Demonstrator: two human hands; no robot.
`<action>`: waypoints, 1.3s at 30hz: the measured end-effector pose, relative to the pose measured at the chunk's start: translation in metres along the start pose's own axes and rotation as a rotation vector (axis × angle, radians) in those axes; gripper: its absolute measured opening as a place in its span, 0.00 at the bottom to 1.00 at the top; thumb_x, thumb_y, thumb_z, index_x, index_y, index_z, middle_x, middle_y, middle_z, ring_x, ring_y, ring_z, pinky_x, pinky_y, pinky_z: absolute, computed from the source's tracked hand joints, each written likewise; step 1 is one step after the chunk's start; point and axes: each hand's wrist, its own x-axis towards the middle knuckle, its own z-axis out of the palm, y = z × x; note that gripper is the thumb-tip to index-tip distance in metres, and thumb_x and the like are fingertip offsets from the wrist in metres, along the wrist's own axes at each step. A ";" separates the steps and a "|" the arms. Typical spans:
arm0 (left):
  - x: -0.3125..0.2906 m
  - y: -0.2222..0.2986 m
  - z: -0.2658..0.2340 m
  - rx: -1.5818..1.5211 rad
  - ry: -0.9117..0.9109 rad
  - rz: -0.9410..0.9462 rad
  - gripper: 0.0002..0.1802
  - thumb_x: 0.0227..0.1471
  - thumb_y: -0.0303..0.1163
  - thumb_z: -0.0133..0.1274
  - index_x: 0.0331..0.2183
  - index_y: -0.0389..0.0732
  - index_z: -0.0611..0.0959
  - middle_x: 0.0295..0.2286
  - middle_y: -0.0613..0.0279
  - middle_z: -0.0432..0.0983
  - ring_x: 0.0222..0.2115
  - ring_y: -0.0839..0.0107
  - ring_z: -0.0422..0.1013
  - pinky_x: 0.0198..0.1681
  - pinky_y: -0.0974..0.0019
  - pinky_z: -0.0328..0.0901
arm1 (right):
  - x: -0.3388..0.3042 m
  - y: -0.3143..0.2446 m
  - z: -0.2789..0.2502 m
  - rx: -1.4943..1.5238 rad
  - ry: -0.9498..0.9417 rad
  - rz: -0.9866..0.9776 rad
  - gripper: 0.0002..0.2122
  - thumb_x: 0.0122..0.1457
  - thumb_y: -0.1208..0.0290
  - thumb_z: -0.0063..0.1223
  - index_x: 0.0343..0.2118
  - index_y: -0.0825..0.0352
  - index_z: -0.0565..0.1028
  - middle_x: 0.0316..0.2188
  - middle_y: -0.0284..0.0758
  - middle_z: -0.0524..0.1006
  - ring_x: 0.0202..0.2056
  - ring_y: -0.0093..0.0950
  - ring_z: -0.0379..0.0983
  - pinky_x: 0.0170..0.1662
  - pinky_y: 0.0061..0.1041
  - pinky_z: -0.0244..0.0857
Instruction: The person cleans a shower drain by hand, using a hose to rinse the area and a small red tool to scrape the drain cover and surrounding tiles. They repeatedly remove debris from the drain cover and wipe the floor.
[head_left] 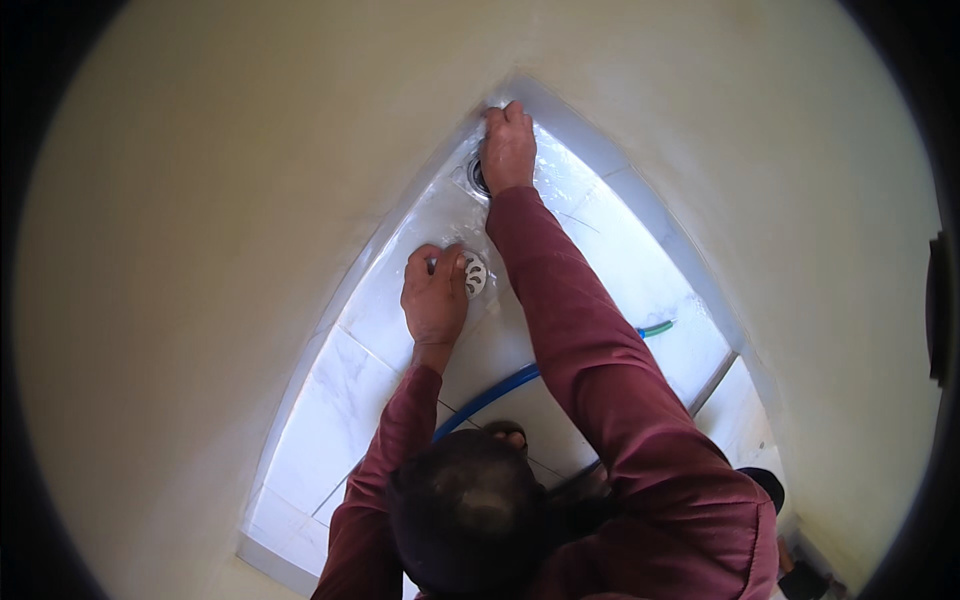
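Note:
A round, slotted metal drain cover [474,274] stands tilted above the wet tiles, pinched by my left hand [436,298] between thumb and fingers. Farther off, my right hand [510,150] reaches into the corner where the two walls meet. Its fingers curl down toward the floor, and whatever they may hold is hidden under them. Just left of that wrist is the open floor drain [478,178], a dark hole with a metal ring, partly covered by my hand. Water glistens on the white tiled floor [590,225] around both hands.
A blue hose [495,392] runs beneath my right arm, and its green end [657,328] lies on the tiles to the right. Cream walls [250,150] with a pale tiled skirting [660,205] close in on both sides. A dark shoe [505,432] shows at the lower middle.

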 end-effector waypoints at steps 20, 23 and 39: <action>0.014 -0.023 0.001 0.077 0.168 0.387 0.31 0.64 0.44 0.60 0.60 0.34 0.76 0.56 0.42 0.74 0.56 0.42 0.69 0.61 0.43 0.61 | -0.283 0.209 -0.289 -0.598 0.115 0.663 0.07 0.62 0.77 0.55 0.41 0.65 0.82 0.35 0.43 0.75 0.40 0.46 0.74 0.44 0.47 0.68; 0.024 -0.021 0.005 -0.007 0.108 0.460 0.29 0.64 0.43 0.62 0.57 0.31 0.78 0.54 0.39 0.75 0.55 0.40 0.70 0.60 0.43 0.63 | -0.326 0.235 -0.313 -0.134 0.418 1.049 0.08 0.69 0.76 0.51 0.47 0.71 0.77 0.42 0.46 0.76 0.44 0.42 0.74 0.48 0.40 0.70; 0.141 -0.021 0.100 0.098 -0.010 0.612 0.29 0.68 0.44 0.56 0.62 0.36 0.76 0.59 0.39 0.72 0.60 0.43 0.67 0.65 0.45 0.60 | -0.348 0.119 -0.291 -0.337 0.081 0.910 0.23 0.73 0.65 0.47 0.67 0.69 0.69 0.63 0.52 0.70 0.71 0.54 0.56 0.76 0.49 0.45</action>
